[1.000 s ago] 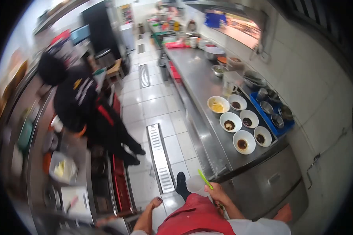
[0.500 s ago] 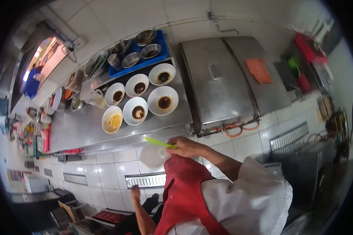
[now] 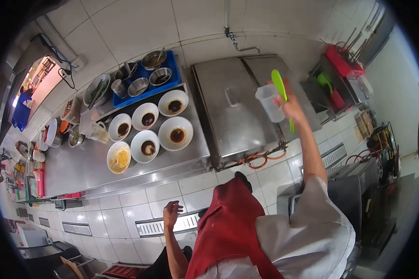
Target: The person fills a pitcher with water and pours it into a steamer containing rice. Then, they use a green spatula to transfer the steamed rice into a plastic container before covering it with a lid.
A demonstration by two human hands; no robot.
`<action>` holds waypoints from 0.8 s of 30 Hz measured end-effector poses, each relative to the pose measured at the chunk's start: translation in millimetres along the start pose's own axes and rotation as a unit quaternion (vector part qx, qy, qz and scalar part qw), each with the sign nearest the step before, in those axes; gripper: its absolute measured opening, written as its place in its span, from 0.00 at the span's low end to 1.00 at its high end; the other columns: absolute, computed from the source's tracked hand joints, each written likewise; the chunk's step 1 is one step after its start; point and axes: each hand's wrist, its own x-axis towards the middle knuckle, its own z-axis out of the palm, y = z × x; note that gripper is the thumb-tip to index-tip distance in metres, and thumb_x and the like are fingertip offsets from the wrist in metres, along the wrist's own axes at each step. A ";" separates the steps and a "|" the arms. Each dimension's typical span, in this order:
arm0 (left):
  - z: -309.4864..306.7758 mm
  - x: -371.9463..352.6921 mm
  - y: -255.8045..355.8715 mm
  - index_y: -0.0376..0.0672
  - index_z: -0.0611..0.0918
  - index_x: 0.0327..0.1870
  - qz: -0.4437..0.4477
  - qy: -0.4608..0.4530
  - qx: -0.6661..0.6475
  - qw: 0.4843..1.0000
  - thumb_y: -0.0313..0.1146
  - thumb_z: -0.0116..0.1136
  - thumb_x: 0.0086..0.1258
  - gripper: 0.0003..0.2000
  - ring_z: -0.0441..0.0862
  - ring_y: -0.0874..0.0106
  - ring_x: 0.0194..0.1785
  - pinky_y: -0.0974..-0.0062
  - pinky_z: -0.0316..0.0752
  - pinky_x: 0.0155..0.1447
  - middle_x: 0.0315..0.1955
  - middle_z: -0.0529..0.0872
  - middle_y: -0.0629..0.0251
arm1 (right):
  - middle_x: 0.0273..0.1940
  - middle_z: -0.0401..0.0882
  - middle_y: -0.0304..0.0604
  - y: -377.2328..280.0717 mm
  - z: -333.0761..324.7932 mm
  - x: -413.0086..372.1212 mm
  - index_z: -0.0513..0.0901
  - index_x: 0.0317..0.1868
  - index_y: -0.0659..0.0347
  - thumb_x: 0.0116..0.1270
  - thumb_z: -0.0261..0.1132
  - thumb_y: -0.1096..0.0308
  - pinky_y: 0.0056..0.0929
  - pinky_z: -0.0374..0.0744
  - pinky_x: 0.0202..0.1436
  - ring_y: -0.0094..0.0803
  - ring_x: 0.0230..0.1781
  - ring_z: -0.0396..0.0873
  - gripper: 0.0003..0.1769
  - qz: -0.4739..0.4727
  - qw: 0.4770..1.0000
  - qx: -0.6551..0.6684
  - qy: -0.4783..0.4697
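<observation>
My right hand (image 3: 292, 108) reaches out over the steel cover (image 3: 237, 111), its fingers closed around a clear plastic jug (image 3: 269, 104) and a bright green spatula (image 3: 278, 83). The spatula stands across the jug's side, its broad end upward. My left hand (image 3: 172, 213) hangs low over the floor, loosely curled with fingers apart and nothing in it. On the steel counter to the left stand several white bowls with dark sauce, such as the front right bowl (image 3: 176, 133). A bowl with yellow contents (image 3: 119, 157) sits at their front left corner.
Behind the bowls, a blue tray (image 3: 172, 65) carries metal bowls. A plastic pitcher (image 3: 99, 134) stands left of them. A wall tap (image 3: 239, 44) juts above the steel covers. Orange hose (image 3: 258, 165) hangs at their front edge. Floor drains (image 3: 167, 226) cross the tiles.
My right hand has swung from beside the apron to the right, over the steel cover, carrying the spatula and jug. The orange cloth is now hidden. My left hand has risen slightly.
</observation>
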 end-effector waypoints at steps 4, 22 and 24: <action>73.9 42.2 151.9 0.35 0.80 0.48 0.127 -0.025 0.024 0.991 0.35 0.50 0.76 0.12 0.81 0.78 0.26 0.81 0.74 0.29 0.25 0.85 0.61 | 0.25 0.75 0.35 29.6 -55.6 170.6 0.83 0.37 0.62 0.69 0.60 0.56 0.24 0.59 0.15 0.19 0.14 0.64 0.16 0.080 0.993 -0.050 -0.064; 354.8 481.4 570.5 0.45 0.76 0.60 0.520 0.137 0.369 0.758 0.36 0.59 0.68 0.20 0.75 0.55 0.60 0.61 0.73 0.62 0.59 0.76 0.56 | 0.16 0.67 0.33 115.5 -42.5 521.2 0.81 0.30 0.65 0.65 0.61 0.59 0.27 0.58 0.14 0.22 0.12 0.59 0.15 0.052 0.950 -0.088 -0.295; 354.8 508.9 584.3 0.47 0.76 0.61 0.510 0.072 0.420 0.747 0.40 0.57 0.69 0.20 0.75 0.56 0.60 0.60 0.75 0.60 0.59 0.76 0.60 | 0.18 0.71 0.34 125.2 -49.5 530.9 0.81 0.31 0.64 0.65 0.61 0.61 0.27 0.58 0.14 0.20 0.12 0.59 0.13 0.069 0.942 -0.013 -0.327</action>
